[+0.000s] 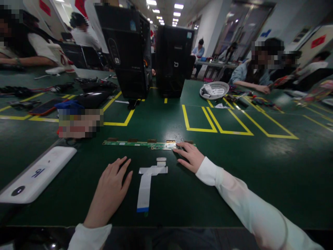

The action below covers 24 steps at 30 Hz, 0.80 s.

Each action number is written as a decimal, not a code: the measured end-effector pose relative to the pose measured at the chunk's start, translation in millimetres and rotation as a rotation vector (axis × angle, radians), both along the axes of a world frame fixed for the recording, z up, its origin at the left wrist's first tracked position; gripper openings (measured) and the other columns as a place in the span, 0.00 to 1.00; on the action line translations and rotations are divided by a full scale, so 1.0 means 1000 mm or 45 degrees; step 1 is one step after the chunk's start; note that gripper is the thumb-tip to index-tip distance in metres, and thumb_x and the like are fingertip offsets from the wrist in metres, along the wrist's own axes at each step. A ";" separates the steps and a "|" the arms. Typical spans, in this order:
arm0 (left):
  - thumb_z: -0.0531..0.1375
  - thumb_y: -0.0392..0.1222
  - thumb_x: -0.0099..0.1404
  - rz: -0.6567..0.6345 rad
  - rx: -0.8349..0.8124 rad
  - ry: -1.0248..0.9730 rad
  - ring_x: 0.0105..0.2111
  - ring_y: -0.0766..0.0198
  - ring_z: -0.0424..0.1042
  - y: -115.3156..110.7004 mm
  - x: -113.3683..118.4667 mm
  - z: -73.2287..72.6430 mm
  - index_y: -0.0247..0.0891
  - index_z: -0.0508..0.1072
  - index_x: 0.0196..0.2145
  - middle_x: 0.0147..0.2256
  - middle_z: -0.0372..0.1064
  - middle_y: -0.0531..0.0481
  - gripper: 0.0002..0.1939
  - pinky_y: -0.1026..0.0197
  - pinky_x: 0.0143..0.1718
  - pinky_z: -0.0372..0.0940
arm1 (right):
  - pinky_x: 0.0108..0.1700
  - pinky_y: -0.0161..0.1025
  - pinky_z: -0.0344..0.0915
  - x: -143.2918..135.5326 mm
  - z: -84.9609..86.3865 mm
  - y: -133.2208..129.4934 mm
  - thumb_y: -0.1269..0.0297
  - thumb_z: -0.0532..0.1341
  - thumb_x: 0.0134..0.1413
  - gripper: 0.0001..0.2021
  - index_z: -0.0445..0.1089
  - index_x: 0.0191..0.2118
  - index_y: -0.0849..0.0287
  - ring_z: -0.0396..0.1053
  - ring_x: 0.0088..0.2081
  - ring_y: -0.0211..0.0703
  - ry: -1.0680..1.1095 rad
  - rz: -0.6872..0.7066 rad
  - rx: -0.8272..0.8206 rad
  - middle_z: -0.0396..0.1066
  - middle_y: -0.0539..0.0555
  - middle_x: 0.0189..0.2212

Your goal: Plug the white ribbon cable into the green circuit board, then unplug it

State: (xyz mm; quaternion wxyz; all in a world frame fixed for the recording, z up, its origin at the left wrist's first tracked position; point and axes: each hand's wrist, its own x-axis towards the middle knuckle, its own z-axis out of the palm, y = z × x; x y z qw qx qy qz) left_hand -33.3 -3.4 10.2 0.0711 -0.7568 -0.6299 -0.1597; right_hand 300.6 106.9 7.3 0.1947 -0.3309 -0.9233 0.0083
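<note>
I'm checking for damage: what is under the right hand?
The right hand covers part of the green circuit board, which shows on both sides of the fingers. The stretch beneath them is covered and cannot be seen.

A single head-worn camera looks forward and down over the green worktable [286, 180] from behind its near edge; the left hand [110, 189] and right hand [189, 158] lie close and low in view (white sleeves [241, 198] run in from the bottom); farther off, the wide view takes in two black computer towers [127, 52] and ceiling lights [179, 6].

One circuit board [140, 143], two towers [127, 52] (one basket [221, 86])
</note>
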 end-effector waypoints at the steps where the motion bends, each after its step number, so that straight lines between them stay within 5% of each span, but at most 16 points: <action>1: 0.45 0.52 0.71 0.003 -0.002 -0.005 0.59 0.43 0.63 0.000 0.001 0.001 0.31 0.66 0.59 0.59 0.63 0.34 0.28 0.39 0.59 0.59 | 0.59 0.57 0.59 0.000 0.001 0.000 0.53 0.50 0.66 0.23 0.66 0.58 0.58 0.58 0.59 0.54 -0.014 -0.009 -0.012 0.61 0.64 0.58; 5: 0.47 0.51 0.71 -0.105 -0.060 -0.051 0.60 0.46 0.61 0.000 0.012 0.016 0.36 0.65 0.60 0.60 0.62 0.39 0.26 0.39 0.60 0.59 | 0.62 0.62 0.52 0.000 0.006 -0.002 0.53 0.51 0.65 0.23 0.65 0.60 0.56 0.57 0.60 0.55 -0.079 -0.037 -0.053 0.61 0.63 0.59; 11: 0.50 0.44 0.72 -0.495 -0.204 -0.079 0.57 0.56 0.63 0.007 0.056 0.048 0.41 0.66 0.59 0.58 0.65 0.46 0.20 0.49 0.58 0.63 | 0.61 0.62 0.54 0.000 0.008 -0.001 0.53 0.52 0.65 0.23 0.65 0.60 0.56 0.59 0.59 0.55 -0.083 -0.058 -0.065 0.60 0.63 0.60; 16: 0.51 0.42 0.71 -0.583 -0.286 0.012 0.55 0.54 0.65 0.017 0.081 0.044 0.37 0.65 0.59 0.56 0.67 0.42 0.21 0.49 0.56 0.64 | 0.62 0.60 0.54 0.000 0.005 0.000 0.53 0.54 0.64 0.23 0.65 0.60 0.55 0.59 0.60 0.53 -0.061 -0.062 -0.061 0.61 0.63 0.59; 24: 0.51 0.44 0.71 -0.589 -0.264 -0.011 0.60 0.54 0.61 0.035 0.090 0.032 0.37 0.61 0.61 0.61 0.62 0.42 0.23 0.48 0.59 0.61 | 0.62 0.61 0.53 0.000 0.004 0.000 0.53 0.53 0.64 0.23 0.64 0.61 0.56 0.58 0.60 0.54 -0.050 -0.053 -0.070 0.61 0.63 0.59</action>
